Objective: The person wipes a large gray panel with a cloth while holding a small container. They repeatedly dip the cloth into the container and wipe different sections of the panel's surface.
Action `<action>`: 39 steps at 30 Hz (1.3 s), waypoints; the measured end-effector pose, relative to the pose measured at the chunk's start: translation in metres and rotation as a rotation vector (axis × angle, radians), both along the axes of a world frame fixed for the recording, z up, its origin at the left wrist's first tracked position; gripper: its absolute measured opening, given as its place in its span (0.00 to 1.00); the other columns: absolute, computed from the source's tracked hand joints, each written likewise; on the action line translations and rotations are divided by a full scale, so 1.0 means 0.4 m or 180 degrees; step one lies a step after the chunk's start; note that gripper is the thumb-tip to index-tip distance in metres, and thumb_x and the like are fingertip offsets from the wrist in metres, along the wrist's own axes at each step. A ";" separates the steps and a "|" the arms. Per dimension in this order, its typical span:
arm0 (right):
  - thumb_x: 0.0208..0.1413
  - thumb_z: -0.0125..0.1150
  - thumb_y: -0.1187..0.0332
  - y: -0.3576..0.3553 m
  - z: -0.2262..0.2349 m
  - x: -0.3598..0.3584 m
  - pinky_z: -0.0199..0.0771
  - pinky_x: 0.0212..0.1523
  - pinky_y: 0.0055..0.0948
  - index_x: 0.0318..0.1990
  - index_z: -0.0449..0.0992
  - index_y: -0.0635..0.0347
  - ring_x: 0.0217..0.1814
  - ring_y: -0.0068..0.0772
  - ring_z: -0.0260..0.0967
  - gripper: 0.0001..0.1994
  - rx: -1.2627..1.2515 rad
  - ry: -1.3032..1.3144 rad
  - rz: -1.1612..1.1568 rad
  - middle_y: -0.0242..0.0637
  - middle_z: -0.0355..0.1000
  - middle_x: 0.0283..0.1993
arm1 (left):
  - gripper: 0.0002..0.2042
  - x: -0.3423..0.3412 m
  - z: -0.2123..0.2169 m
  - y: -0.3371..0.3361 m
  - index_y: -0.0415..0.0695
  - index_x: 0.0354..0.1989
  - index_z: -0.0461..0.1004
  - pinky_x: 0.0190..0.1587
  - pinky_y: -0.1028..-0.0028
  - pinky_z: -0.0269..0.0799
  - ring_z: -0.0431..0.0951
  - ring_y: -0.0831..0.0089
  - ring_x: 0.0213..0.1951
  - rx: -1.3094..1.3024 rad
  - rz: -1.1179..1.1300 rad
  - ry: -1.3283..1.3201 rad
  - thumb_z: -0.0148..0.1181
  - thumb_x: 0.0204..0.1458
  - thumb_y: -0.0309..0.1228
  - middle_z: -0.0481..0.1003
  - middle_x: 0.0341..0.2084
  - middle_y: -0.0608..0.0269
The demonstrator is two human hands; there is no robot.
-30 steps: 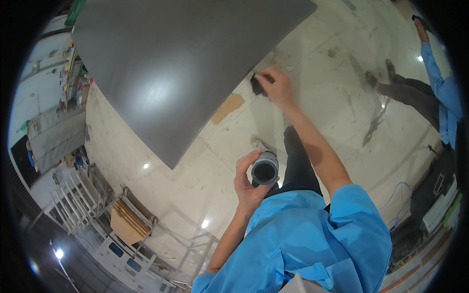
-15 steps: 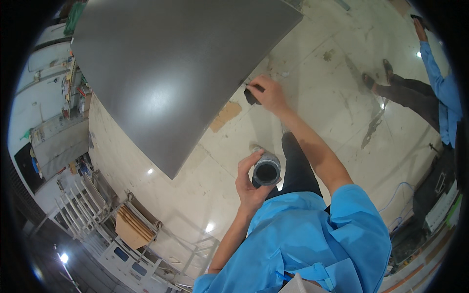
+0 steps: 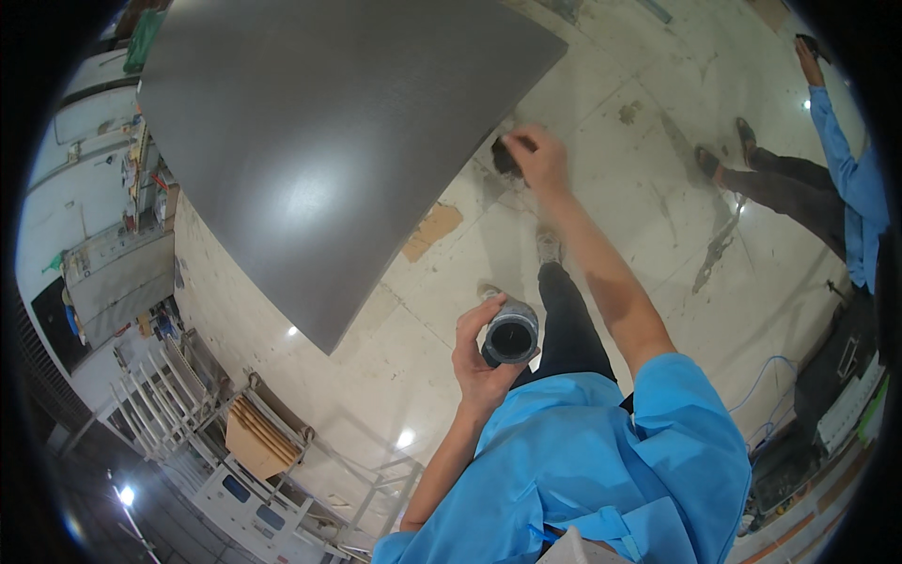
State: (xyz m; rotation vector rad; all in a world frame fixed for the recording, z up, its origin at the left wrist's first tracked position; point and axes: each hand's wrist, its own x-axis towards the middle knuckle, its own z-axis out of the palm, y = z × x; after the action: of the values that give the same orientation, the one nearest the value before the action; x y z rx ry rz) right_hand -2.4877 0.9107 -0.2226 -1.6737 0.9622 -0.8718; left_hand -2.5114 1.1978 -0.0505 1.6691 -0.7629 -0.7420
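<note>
Cabinets (image 3: 117, 258) stand at my nine o'clock, crowded with small clutter too tiny to make out. A pale metal rack (image 3: 160, 390) sits at half past eight, and just beside it, at eight, several brown boards (image 3: 258, 439) lie stacked in a frame. From ten round to nearly one spreads a big grey panel (image 3: 319, 132), smooth, with a patch of light shining on its face and its near corner pointing toward six. Close to twelve, by its right-hand edge, a torn scrap of cardboard (image 3: 432, 232) lies on the pale tiled floor (image 3: 385, 301).

My left hand (image 3: 477, 368), at half past five, is wrapped around a grey cylinder (image 3: 516, 311), gripping it from its nine o'clock side. The open mouth tips up toward me and the inside looks dark. I have it in front of my blue shirt (image 3: 564, 442), over my legs.

My right hand (image 3: 545, 167) reaches out to one o'clock, fingers bent and pinched on a black piece (image 3: 505, 158), too blurred for me to name. It is just beside the panel's edge; whether the two touch, I can't tell.

At half past two, well apart from me, is a co-worker (image 3: 869, 193) in blue top and dark trousers. A blue cable (image 3: 772, 358) curves over the floor at half past three.
</note>
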 end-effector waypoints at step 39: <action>0.59 0.75 0.69 -0.188 -0.001 -0.057 0.81 0.44 0.37 0.40 0.86 0.59 0.41 0.45 0.82 0.05 0.0165 -0.0177 -0.0600 0.39 0.83 0.40 | 0.43 -0.011 0.020 -0.155 0.42 0.70 0.67 0.74 0.56 0.69 0.72 0.56 0.71 0.0064 -0.0173 0.0111 0.85 0.44 0.21 0.71 0.69 0.46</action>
State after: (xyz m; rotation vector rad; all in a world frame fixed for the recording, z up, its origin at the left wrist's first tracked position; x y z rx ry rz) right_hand -2.5105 0.8354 -0.2228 -1.5247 1.1080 -1.0041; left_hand -2.5159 1.1360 -0.0424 1.6547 -0.7810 -0.8170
